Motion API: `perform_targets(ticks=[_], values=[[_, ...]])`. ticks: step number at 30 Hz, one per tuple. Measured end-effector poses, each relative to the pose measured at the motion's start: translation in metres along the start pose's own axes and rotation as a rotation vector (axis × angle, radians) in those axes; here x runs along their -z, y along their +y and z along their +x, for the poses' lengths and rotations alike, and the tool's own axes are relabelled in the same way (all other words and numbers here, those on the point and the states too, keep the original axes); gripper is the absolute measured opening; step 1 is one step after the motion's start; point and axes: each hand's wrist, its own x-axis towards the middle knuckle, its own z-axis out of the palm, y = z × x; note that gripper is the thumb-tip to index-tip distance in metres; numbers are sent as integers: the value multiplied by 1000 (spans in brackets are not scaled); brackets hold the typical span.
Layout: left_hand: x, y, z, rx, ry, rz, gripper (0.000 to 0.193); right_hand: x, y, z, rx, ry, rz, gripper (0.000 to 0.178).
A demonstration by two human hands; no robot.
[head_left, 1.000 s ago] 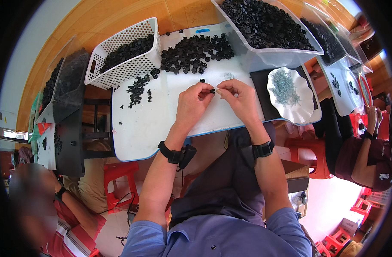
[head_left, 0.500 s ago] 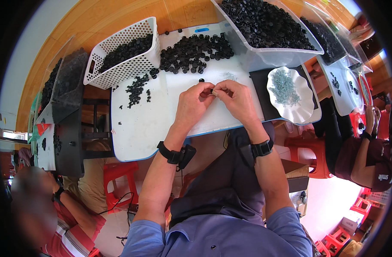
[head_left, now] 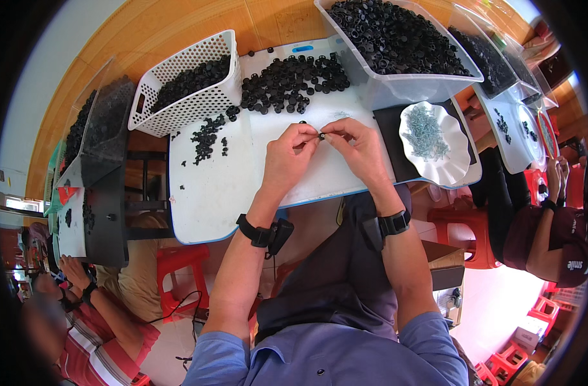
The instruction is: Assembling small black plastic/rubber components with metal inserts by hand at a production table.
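Note:
My left hand [head_left: 287, 157] and my right hand [head_left: 361, 153] meet over the white tabletop [head_left: 229, 186], fingers pinched together. Between their fingertips sits a small black plastic part [head_left: 321, 136], partly covered by the fingers. Both hands grip it; its exact kind is too small to make out. Just beyond the left fingertips lies one black round cap [head_left: 303, 122]. Farther back is a spread of similar black caps [head_left: 294, 83]. Smaller black pieces [head_left: 207, 138] lie loosely to the left of my hands.
A white perforated basket [head_left: 178, 106] of black parts stands back left. At back right is a clear bin [head_left: 397, 90] heaped with black caps. A white scalloped dish [head_left: 460, 157] holds thin pale-green pieces [head_left: 427, 132], on a black mat [head_left: 387, 138]. Co-workers sit on both sides.
My fingertips have shifted slightly, and the small black part shows more plainly between them. The right fingers have rolled a little. At the left, a co-worker's hand has come up into view.

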Motion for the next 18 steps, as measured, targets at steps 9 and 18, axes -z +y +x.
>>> perform_targets(ticks=[9, 18], values=[[1, 11, -1, 1, -91, 83, 24, 2, -6, 0, -26, -26, -24, 13], [1, -1, 0, -44, -58, 28, 24, 3, -2, 0, 32, -37, -7, 15]])
